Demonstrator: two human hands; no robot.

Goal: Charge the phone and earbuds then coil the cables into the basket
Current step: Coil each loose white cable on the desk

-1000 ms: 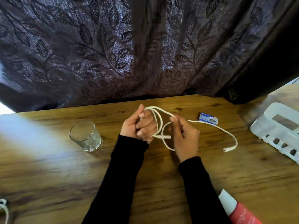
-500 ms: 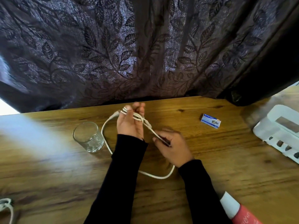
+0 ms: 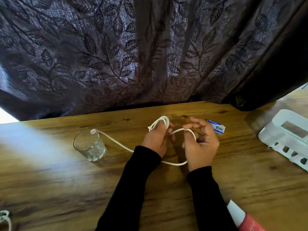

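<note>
The left hand (image 3: 155, 139) holds cable (image 3: 116, 142) loops wound around its fingers as a spool; the right hand (image 3: 200, 145), fingers curled on the strand, feeds slack. The basket (image 3: 283, 139) waits at three o'clock on the bench (image 3: 50, 189).

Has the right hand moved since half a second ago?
Yes. The right hand has lifted off the table and gone toward the small blue box, now carrying a loop of the white cable.

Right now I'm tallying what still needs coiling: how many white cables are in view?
2: one white cable held in both hands; another bundle at the table's near-left edge, partly cropped.
</note>
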